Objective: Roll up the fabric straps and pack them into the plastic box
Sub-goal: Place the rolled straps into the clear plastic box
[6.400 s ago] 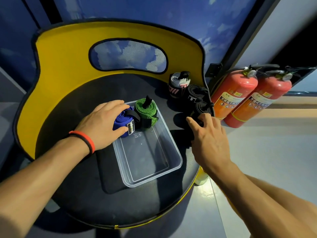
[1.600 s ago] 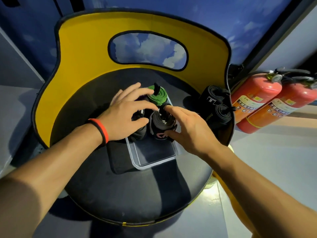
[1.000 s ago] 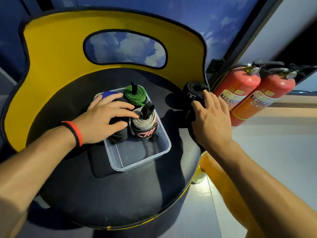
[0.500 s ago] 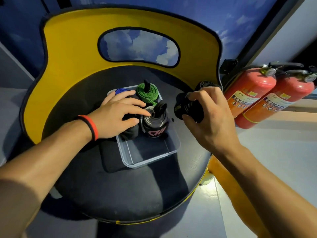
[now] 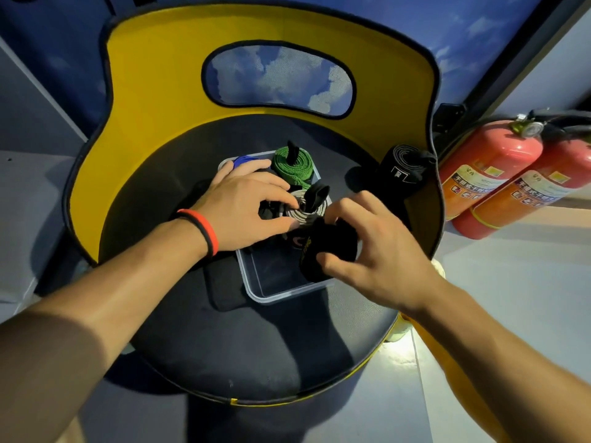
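A clear plastic box (image 5: 287,290) sits on the round black seat (image 5: 256,353). Inside stand a green roll (image 5: 292,166), a blue roll (image 5: 243,161) mostly hidden by my left hand, and a grey-and-black roll (image 5: 305,212). My left hand (image 5: 243,206) lies over the rolls in the box, thumb and fingers pinching the grey-and-black roll. My right hand (image 5: 380,247) grips a black roll (image 5: 329,247) and holds it over the box's right side. One more black roll (image 5: 401,174) stands on the seat at the right.
The seat has a yellow curved backrest (image 5: 160,91) with an oval opening. A dark flat pad (image 5: 224,289) lies under the box's left side. Two red fire extinguishers (image 5: 492,167) stand on the floor to the right.
My right hand has carried the black roll from the seat's right side leftward and down to the box. My left hand stays on the rolls inside.
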Demonstrator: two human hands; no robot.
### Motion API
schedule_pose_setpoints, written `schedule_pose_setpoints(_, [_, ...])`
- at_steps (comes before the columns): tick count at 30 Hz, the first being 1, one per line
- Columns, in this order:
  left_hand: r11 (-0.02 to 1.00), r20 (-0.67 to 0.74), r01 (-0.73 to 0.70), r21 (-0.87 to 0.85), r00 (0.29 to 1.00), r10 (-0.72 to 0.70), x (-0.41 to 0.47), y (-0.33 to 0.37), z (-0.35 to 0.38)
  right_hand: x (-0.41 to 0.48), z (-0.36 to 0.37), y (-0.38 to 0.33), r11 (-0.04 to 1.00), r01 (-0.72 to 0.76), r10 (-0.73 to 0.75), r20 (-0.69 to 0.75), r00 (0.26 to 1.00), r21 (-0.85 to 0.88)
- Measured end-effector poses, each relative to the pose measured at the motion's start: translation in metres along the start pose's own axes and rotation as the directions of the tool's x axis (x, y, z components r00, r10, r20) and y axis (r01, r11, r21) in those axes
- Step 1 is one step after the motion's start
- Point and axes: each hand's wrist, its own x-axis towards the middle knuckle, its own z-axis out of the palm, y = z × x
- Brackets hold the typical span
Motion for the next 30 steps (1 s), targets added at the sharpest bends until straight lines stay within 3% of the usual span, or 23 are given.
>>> schedule_pose_setpoints(10, [1.0,-0.036,0.012,0.003,0.999,-0.012,0.001,0.001,0.004,0.0,0.008,-0.002,0.974,0.137,-0.112,0.142,0.983,-0.181])
schedule_pose_setpoints(15, [0.998,0.004,0.015,0.066,1.0,-0.015,0.0,0.007,0.01,0.0,0.016,-0.007,0.978,0.02,0.005,0.118,0.993,-0.209])
schedule_pose_setpoints(18, [0.997,0.02,0.03,0.073,0.999,-0.032,0.001,0.008,0.012,0.005,0.019,-0.008,0.961,0.035,-0.003,0.116,0.993,-0.274])
schedule_pose_setpoints(21, [0.997,0.014,0.056,0.062,0.998,-0.057,0.0,0.01,0.015,0.009,0.016,0.0,0.992,-0.005,0.011,0.052,0.999,-0.123])
schedule_pose_setpoints(24, [0.995,0.007,0.071,0.068,0.997,-0.071,0.001,0.011,0.017,0.019,0.011,0.02,0.989,-0.136,0.125,-0.155,0.98,-0.063])
schedule_pose_setpoints(26, [0.996,0.016,0.074,0.046,0.997,-0.075,0.001,0.009,0.017,0.025,0.009,0.04,0.956,-0.223,0.167,-0.27,0.948,-0.191])
schedule_pose_setpoints(30, [0.999,0.002,0.029,0.026,1.0,-0.029,0.002,0.002,0.015,0.036,0.009,0.073,0.76,-0.366,0.227,-0.308,0.924,-0.538])
